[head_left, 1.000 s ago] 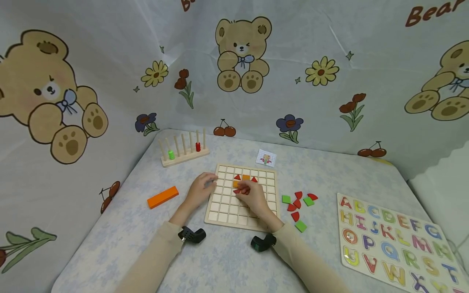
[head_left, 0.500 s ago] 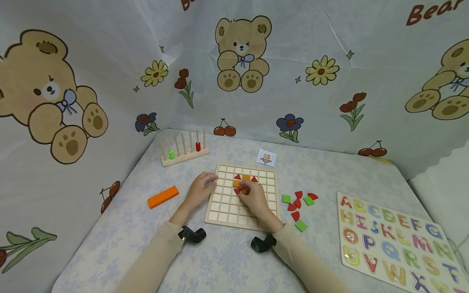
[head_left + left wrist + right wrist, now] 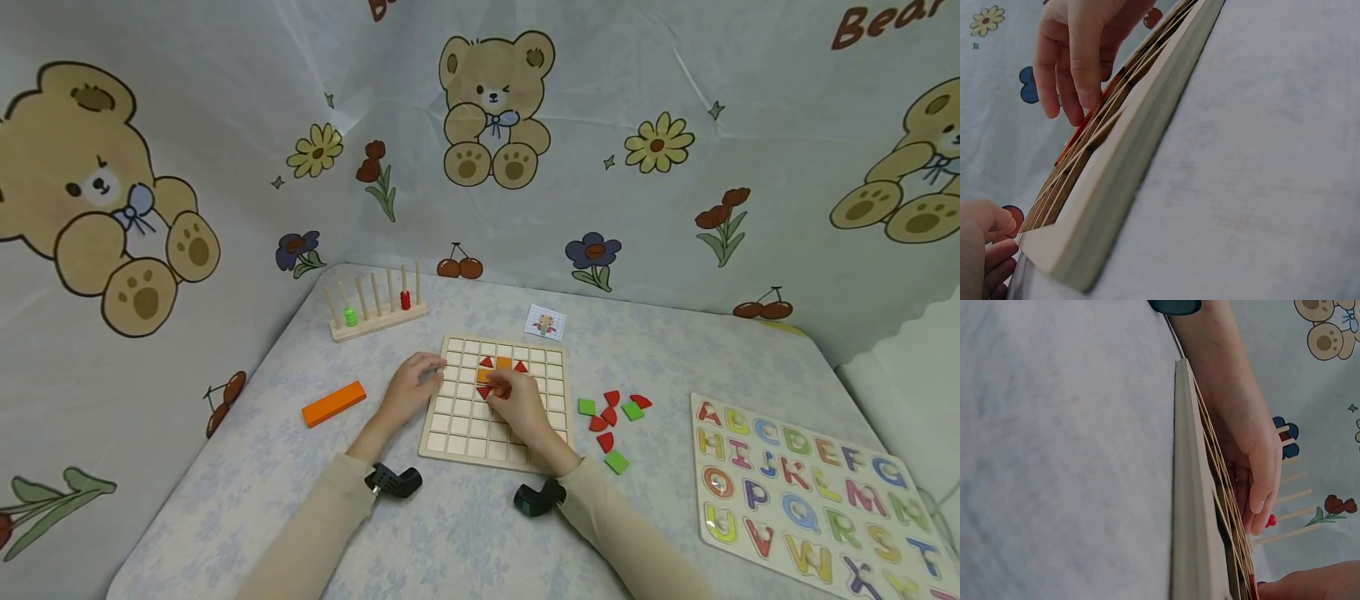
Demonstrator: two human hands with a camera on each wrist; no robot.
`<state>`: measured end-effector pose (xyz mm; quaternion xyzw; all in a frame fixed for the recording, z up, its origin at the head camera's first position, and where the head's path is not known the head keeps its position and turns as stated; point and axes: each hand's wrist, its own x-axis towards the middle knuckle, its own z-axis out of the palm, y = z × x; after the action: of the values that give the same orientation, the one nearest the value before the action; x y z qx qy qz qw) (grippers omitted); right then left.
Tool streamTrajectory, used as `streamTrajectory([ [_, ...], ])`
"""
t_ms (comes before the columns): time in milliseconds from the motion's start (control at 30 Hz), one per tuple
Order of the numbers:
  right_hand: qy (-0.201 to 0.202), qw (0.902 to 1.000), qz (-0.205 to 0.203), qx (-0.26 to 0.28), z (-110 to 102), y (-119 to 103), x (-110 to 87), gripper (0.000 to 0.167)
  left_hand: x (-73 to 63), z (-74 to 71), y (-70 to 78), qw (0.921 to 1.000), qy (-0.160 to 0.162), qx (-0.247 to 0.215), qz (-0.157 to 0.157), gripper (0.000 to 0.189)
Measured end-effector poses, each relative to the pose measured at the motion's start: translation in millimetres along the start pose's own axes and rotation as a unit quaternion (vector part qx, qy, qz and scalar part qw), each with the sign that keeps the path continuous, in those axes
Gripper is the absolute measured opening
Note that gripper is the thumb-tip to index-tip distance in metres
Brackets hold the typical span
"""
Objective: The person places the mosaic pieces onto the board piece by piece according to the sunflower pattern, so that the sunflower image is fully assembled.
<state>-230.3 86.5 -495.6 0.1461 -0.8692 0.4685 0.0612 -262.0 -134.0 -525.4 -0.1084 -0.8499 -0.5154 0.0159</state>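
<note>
A wooden grid board (image 3: 468,439) lies in the middle of the table. My left hand (image 3: 412,388) rests at its left edge, fingers loosely bent and fingertips right at the rim. Over the board's centre, my right hand (image 3: 519,404) reaches down with its fingertips at a red triangle (image 3: 483,392), which sits point down in a cell. Just above it lies an orange square (image 3: 483,377), partly covered by the fingers. Another orange square (image 3: 504,363) sits in the row beyond, between two red triangles. In the left wrist view the right hand's fingers (image 3: 1087,81) point down onto the pieces.
Red quarter-circle pieces (image 3: 608,416) and green squares (image 3: 617,462) lie right of the board. A pattern card (image 3: 545,322) is behind it. An orange bar (image 3: 333,404) and a peg rack with beads (image 3: 381,321) are left. An alphabet puzzle (image 3: 795,492) lies far right.
The red triangle under my right fingertips has turned and shifted slightly, now lying squarer in its cell. My right hand has moved only a little; the left stays put.
</note>
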Motion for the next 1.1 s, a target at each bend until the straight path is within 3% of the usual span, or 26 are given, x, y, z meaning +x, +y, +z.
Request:
streamTrajectory([
  [267, 0.002, 0.9998, -0.005, -0.017, -31.3, 9.0, -11.7, 0.028, -0.2, 1.8, 2.1, 1.0, 0.0, 0.0, -0.002, 0.03],
  [633, 0.032, 0.9932, 0.061, -0.094, -103.2, 52.6, -43.8, 0.037, -1.1, 0.1, 2.1, 1.0, -0.001, 0.006, 0.003, 0.031],
  [833, 0.014, 0.9925, 0.075, -0.096, -114.0, 63.6, -49.3, 0.039, -1.6, -1.0, 2.1, 1.0, -0.006, 0.0, 0.002, 0.032],
  [1100, 0.038, 0.9924, 0.079, -0.086, -112.4, 64.9, -45.8, 0.039, -2.5, -1.4, 3.4, 1.0, -0.006, -0.007, 0.002, 0.031],
])
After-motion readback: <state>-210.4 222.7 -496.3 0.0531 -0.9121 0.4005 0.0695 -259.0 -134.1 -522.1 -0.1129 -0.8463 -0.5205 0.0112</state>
